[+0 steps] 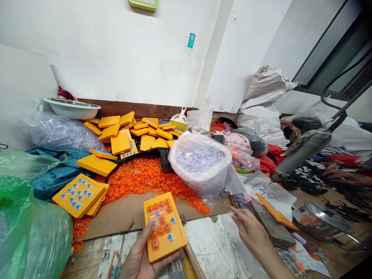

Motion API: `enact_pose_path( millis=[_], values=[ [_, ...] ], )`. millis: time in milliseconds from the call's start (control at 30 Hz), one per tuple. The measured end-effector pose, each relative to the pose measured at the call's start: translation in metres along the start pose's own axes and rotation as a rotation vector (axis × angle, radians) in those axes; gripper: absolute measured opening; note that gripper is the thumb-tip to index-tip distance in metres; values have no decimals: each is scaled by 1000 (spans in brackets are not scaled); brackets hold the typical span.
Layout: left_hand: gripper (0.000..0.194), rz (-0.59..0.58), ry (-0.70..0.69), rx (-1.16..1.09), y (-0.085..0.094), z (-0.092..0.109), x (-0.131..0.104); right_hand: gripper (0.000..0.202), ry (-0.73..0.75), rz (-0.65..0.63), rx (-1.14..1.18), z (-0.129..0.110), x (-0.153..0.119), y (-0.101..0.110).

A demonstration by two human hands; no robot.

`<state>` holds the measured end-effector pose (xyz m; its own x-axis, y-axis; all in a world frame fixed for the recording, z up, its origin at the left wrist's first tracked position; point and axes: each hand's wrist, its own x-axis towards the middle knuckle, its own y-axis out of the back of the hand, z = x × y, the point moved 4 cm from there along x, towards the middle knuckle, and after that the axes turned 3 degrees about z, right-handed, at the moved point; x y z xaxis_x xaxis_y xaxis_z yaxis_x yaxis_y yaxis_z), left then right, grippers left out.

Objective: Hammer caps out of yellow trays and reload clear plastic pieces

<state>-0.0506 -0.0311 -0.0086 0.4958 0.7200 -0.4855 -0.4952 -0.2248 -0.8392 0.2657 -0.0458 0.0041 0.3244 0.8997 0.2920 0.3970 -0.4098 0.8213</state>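
Observation:
My left hand point(145, 248) is wrapped round the lower left edge of a yellow tray point(174, 246). Several orange rings with clear pieces sit on that tray, along with small blue-and-white parts. My right hand point(248, 228) is to the right of the tray, fingers pinched together at the wooden edge of the work area; whatever they may hold is too small to make out. Behind the tray lies a heap of orange rings point(139, 176). A white plastic bag point(200, 186) full of clear pieces stands open beside the heap.
Yellow trays point(120, 143) are piled at the back; two more point(78, 195) lie left. Green plastic bags point(49, 236) fill the left front. A grey hanging tool point(302, 153), a metal pot point(319, 221) and another person's hand point(345, 177) are at right.

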Motion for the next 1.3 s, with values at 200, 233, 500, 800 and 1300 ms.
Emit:
enact_pose_path(
  millis=[200,233,500,800,1300],
  values=[
    [106,-82,-87,129,-7,-5,-6,28,2,-222,674,-117,-32,-20],
    [108,-97,-112,165,-8,-5,-6,23,26,-231,732,-132,-37,-24],
    [78,-72,-344,353,-14,-1,-9,20,-43,-326,887,-157,-57,-57],
    [63,31,-539,448,-16,0,-12,41,-189,-214,1068,-149,-53,-67],
    [93,30,-399,277,7,-7,14,54,-7,-403,786,-167,-1,-38]
  ],
)
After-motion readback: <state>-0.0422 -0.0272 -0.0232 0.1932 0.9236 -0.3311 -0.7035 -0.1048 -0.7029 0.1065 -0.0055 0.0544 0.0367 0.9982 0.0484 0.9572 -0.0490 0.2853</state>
